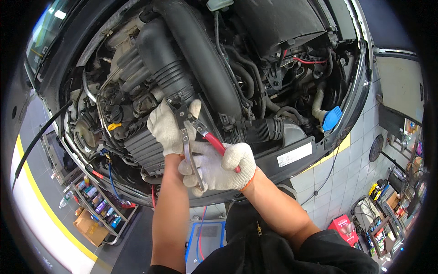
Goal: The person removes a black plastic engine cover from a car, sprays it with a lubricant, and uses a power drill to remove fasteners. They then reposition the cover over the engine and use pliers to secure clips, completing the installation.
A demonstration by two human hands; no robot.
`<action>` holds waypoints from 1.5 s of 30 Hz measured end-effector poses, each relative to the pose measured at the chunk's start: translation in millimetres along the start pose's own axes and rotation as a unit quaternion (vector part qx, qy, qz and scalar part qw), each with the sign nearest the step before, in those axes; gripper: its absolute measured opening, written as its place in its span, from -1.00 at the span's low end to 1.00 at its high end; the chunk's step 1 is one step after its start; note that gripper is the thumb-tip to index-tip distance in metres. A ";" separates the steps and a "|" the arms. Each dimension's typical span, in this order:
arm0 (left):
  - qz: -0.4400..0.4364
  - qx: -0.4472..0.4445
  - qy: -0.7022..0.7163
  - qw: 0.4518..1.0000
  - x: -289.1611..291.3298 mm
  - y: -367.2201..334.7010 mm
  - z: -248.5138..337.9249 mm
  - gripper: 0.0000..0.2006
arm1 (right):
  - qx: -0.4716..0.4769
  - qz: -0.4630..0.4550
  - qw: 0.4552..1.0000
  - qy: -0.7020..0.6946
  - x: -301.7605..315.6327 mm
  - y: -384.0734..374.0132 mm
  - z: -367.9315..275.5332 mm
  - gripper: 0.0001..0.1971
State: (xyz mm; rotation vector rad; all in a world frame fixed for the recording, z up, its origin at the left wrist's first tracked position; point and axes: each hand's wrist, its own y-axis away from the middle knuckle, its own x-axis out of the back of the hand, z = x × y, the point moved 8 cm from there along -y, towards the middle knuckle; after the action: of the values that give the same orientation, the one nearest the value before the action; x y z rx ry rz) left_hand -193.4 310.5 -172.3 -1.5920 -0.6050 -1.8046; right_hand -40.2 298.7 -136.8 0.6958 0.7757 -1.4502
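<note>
My right hand (pixel 223 166), in a white knitted glove, is wrapped round the handles of a pair of pliers (pixel 187 137). One handle is covered in red and the other shows bare metal; they stand well apart. The pliers' head points away from me, at the near end of a ribbed black air intake hose (pixel 173 77). My left hand (pixel 165 125), gloved likewise, closes round the head of the pliers, thumb on the right and fingers on the left. The jaw tips lie against dark parts by the hose end, and what they touch is hard to make out.
The car's engine bay surrounds my hands. A thick black pipe (pixel 200 59) runs beside the hose. The yellow dipstick handle (pixel 114 126) is at left, a blue filler cap (pixel 332 118) at right. A bottle cart (pixel 102 205) stands left; cluttered shelving (pixel 381 228) stands right.
</note>
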 end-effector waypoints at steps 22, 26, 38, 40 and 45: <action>0.285 0.064 -0.060 0.954 7.6 11.3 31.4 -0.32 | -0.001 0.052 0.998 0.023 -2.1 5.6 -5.3 0.15; 0.284 0.071 -0.080 0.953 12.0 9.8 38.3 -0.30 | -0.005 0.041 0.999 0.016 -3.5 2.2 -7.1 0.16; 0.206 0.132 -0.017 0.969 10.3 1.4 29.8 -0.21 | -0.038 0.056 0.984 0.166 -33.8 32.7 31.5 0.16; 0.072 0.168 -0.065 0.981 -3.7 1.7 21.3 -0.19 | 0.005 0.112 0.953 0.282 -42.4 69.6 10.5 -0.06; 0.031 0.012 0.063 0.997 17.9 47.7 20.3 -0.05 | 0.092 0.518 0.456 0.718 -64.2 208.6 -79.9 -0.58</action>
State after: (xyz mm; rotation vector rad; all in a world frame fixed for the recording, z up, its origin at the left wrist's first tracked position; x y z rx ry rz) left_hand -145.9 289.4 -155.1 -1.4533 -0.5118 -1.8275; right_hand 166.9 404.3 -141.7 2.1458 1.0117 0.5809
